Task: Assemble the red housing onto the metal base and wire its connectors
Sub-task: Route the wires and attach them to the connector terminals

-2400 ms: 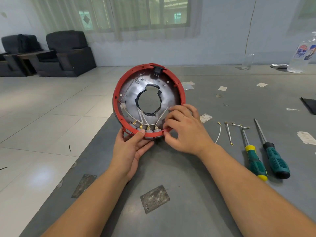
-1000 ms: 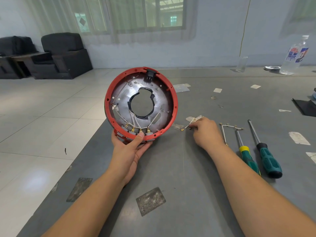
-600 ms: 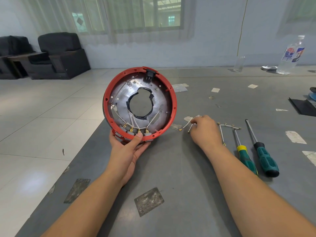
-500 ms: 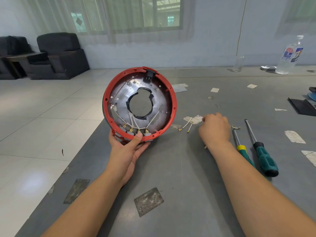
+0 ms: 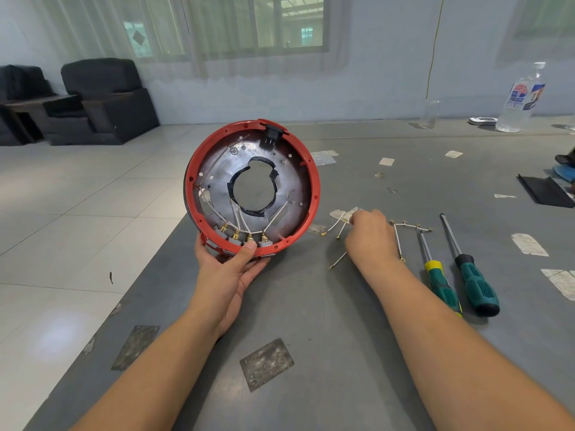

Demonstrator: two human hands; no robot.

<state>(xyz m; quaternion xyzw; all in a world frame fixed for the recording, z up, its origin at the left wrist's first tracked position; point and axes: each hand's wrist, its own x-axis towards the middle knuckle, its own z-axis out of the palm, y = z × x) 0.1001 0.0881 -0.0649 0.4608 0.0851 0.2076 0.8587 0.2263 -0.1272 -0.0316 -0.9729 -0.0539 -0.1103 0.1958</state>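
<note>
My left hand (image 5: 228, 276) holds the red housing (image 5: 315, 194) upright by its lower rim, thumb pressed on the edge. The round metal base (image 5: 289, 185) with a central hole sits inside it. Several white wires run to brass connectors (image 5: 249, 237) along the bottom. A black socket (image 5: 272, 135) sits at the top. My right hand (image 5: 371, 236) rests on the grey table to the right of the housing, fingers curled and pinching the ends of two loose white wires (image 5: 331, 228). A third loose wire (image 5: 337, 262) lies just below the hand.
A joined set of white wires (image 5: 410, 226) and two green-handled screwdrivers (image 5: 441, 284) (image 5: 476, 286) lie right of my right hand. A plastic bottle (image 5: 519, 98), a glass (image 5: 431, 113) and a black plate (image 5: 544, 191) stand farther back. The table's left edge runs diagonally below the housing.
My right hand left the housing rim and went to the loose wires, shifted briefly right toward the screwdrivers, and is now back at the two wires. The left hand still holds the housing.
</note>
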